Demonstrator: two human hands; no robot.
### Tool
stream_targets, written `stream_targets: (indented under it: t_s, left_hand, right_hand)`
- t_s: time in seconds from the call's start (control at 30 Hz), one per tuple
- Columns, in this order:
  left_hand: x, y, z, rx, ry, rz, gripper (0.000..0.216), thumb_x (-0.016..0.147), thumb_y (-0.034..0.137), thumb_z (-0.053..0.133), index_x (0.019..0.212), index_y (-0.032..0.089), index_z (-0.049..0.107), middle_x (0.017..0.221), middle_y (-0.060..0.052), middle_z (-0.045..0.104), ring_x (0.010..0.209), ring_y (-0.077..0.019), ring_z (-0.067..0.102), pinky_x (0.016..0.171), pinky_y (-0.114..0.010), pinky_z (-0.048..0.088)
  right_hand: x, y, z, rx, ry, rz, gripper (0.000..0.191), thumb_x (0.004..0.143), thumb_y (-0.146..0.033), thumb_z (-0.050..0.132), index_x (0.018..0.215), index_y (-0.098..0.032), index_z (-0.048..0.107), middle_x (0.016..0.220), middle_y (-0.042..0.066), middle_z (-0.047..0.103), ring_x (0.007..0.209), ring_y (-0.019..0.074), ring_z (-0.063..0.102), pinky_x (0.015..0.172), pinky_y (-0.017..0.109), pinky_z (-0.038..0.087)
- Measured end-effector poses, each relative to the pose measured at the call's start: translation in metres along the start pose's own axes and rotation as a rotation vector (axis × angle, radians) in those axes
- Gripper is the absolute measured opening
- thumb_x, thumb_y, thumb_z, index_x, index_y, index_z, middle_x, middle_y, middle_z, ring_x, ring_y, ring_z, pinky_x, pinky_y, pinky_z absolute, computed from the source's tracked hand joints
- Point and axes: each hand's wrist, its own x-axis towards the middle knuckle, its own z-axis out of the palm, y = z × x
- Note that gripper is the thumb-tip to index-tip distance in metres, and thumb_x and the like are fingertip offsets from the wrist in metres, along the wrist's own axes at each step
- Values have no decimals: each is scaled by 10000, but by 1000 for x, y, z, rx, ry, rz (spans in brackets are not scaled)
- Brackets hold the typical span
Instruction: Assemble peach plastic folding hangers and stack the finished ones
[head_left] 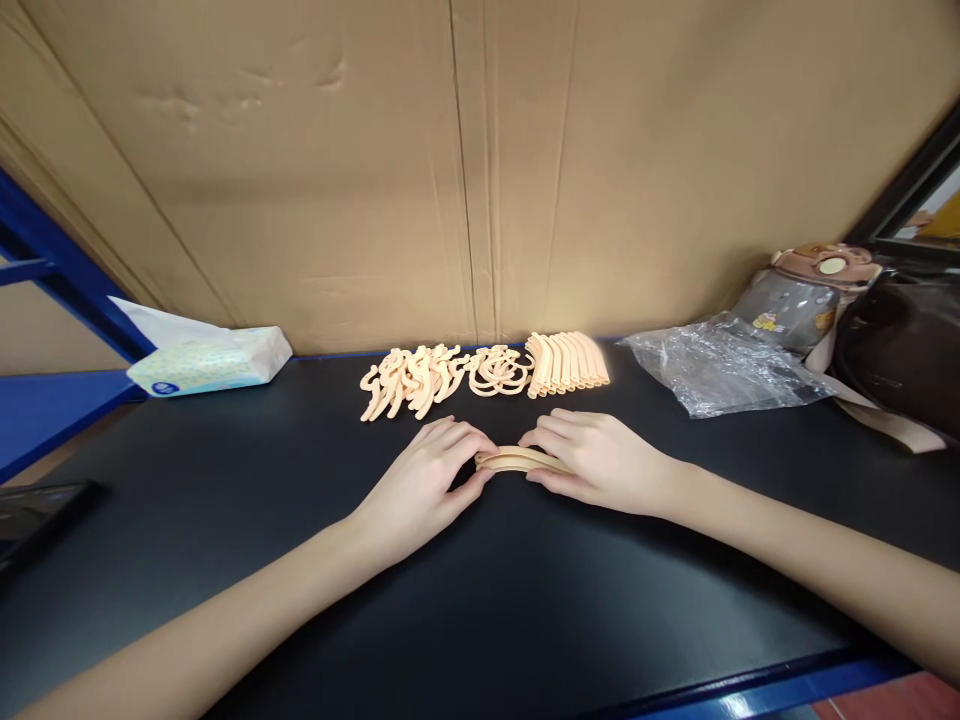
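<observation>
Between my two hands is a curved beige plastic piece (pixel 517 459), hollow along its length, just above or on the black table. My left hand (pixel 431 475) pinches its left end between thumb and fingers. Around the right end close the fingers of my right hand (pixel 592 460), which hide that end. Beyond my hands lie a loose pile of beige hook-ended pieces (pixel 412 375), a small heap of beige rings (pixel 499 372) and a neat row of curved beige tubes (pixel 568 362).
A tissue pack (pixel 214 360) sits at the back left, a dark flat device (pixel 41 515) at the left edge. On the right are a clear plastic bag (pixel 724 365), a drinking bottle (pixel 799 300) and a dark bag (pixel 904 350). Cardboard (pixel 360 170) walls the back of the black table (pixel 480 620).
</observation>
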Motion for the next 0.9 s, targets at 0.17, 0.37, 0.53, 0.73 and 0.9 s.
stream_targets:
  t_s: [0.17, 0.37, 0.53, 0.73, 0.9]
  left_hand:
    - [-1, 2, 0, -5, -18, -21, 234, 903, 207, 501, 1128, 216, 566, 1026, -33, 597, 958, -201, 547, 875, -363, 444]
    - [-2, 5, -6, -71, -106, -36, 274, 831, 163, 503, 1087, 229, 574, 1011, -16, 569, 920, -190, 535, 822, -331, 449]
    - [-2, 4, -10, -90, -167, -30, 281, 788, 159, 520, 1056, 237, 559, 1005, -6, 564, 920, -194, 510, 812, -333, 434]
    - [-3, 7, -9, -58, -177, -40, 264, 762, 143, 506, 1013, 216, 546, 961, -9, 552, 875, -197, 491, 782, -340, 420]
    - [-1, 7, -9, -63, -176, -12, 337, 762, 129, 499, 1084, 218, 542, 993, -8, 542, 901, -190, 487, 824, -337, 417]
  right_hand:
    - [0, 3, 3, 50, 53, 32, 287, 962, -404, 462, 986, -164, 615, 874, 46, 624, 806, 177, 577, 705, 288, 449]
    - [0, 2, 5, 178, 17, 42, 293, 947, -431, 487, 936, -157, 590, 842, 27, 611, 749, 151, 569, 661, 261, 417]
    - [1, 2, 5, 293, -20, 33, 286, 930, -433, 507, 978, -161, 579, 843, 17, 611, 700, 135, 558, 617, 244, 383]
    - [3, 3, 7, 298, -14, 11, 231, 846, -301, 596, 1033, -167, 582, 762, -14, 564, 634, 122, 505, 603, 237, 354]
    - [1, 2, 6, 328, -32, -2, 231, 911, -340, 534, 1057, -170, 590, 783, -9, 549, 653, 118, 494, 618, 231, 355]
